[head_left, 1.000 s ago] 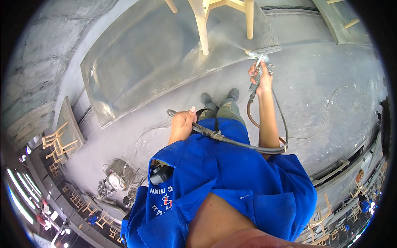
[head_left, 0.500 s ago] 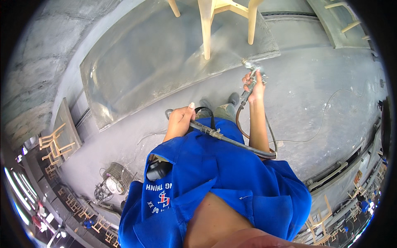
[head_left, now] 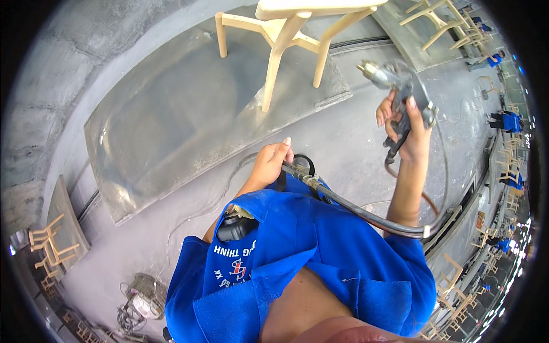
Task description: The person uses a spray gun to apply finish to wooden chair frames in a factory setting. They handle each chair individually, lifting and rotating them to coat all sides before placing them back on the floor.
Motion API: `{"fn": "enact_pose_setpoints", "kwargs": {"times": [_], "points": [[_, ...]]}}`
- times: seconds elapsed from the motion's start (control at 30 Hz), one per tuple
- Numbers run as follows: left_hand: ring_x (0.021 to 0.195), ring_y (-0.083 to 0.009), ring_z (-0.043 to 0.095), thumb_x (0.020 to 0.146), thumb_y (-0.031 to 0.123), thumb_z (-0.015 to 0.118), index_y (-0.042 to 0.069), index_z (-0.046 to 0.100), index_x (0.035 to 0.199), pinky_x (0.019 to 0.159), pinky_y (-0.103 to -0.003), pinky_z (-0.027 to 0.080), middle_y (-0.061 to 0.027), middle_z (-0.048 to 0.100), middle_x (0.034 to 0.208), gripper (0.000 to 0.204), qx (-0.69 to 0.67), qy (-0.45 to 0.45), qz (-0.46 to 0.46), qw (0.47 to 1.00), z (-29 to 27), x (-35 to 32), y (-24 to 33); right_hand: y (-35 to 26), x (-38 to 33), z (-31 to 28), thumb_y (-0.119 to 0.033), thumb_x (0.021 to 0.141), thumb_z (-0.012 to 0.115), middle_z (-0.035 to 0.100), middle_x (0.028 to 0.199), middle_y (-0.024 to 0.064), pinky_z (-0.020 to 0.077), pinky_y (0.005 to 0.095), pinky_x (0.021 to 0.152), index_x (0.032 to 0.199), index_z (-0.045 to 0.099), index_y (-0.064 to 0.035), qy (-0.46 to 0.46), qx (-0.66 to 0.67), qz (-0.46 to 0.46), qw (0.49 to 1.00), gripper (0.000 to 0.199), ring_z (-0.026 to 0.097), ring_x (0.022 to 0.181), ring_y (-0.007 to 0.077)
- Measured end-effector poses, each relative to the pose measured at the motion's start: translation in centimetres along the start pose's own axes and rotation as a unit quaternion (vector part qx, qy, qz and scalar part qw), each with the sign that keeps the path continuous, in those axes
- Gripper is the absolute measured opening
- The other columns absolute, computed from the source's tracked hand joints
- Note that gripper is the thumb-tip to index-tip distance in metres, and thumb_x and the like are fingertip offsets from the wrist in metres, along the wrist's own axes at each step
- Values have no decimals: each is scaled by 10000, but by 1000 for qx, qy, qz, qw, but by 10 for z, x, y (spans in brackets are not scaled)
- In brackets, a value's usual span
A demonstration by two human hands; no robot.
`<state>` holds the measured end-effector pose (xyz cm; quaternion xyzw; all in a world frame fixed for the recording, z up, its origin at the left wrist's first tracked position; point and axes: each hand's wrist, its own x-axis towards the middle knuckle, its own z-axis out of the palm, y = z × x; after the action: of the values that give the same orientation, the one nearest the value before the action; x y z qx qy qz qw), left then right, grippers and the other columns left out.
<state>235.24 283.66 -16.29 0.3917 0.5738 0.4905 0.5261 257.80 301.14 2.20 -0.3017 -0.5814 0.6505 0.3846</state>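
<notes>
My right hand [head_left: 407,123] is wrapped round the handle of a metal spray gun [head_left: 394,83], raised at the right with its nozzle toward the upper left. My left hand [head_left: 271,163] is closed on a dark hose [head_left: 343,207] in front of my waist. From there the hose crosses my body to my right forearm, where it loops up to the gun. Ahead stands a pale wooden chair [head_left: 280,48] on a grey board [head_left: 177,108]; its top is cut off by the picture's edge. The gun is to the right of the chair, apart from it.
A wire-caged fan [head_left: 142,303] stands on the floor at the lower left. More wooden chairs are on the left [head_left: 52,240] and on a board at the upper right [head_left: 437,26]. People in blue [head_left: 508,121] are among chairs at far right. A thin hose [head_left: 171,234] trails on the floor.
My right hand has lifted the spray gun up and to the right, nearer the camera. The view has shifted, so more of the chair shows. My left hand keeps hold of the hose.
</notes>
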Motion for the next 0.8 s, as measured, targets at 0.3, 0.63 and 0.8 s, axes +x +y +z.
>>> {"fn": "enact_pose_setpoints", "kwargs": {"times": [0.3, 0.63, 0.8], "points": [[605, -107, 485, 1060, 524, 364, 38, 621, 697, 596, -284, 378, -14, 553, 628, 659, -105, 42, 21, 993, -5, -1, 14, -104, 50, -12, -353, 970, 653, 596, 696, -6, 290, 201, 405, 967, 650, -84, 167, -325, -49, 930, 269, 572, 595, 67], [794, -172, 593, 1053, 445, 452, 10, 689, 948, 736, -315, 467, -72, 653, 816, 507, 67, -72, -94, 991, 18, 9, -39, -112, 31, -114, -455, 936, 665, 604, 675, -22, 290, 213, 450, 896, 668, -128, 328, -373, -70, 865, 329, 479, 520, 45], [1131, -205, 621, 1034, 271, 557, 11, 686, 1121, 1036, -334, 442, -107, 682, 1209, 303, 117, 91, 92, 985, -11, 85, -5, -18, -50, -144, -195, 897, 638, 697, 837, 24, 474, 265, 567, 1050, 664, -63, 181, -304, 50, 934, 203, 620, 684, 102]]}}
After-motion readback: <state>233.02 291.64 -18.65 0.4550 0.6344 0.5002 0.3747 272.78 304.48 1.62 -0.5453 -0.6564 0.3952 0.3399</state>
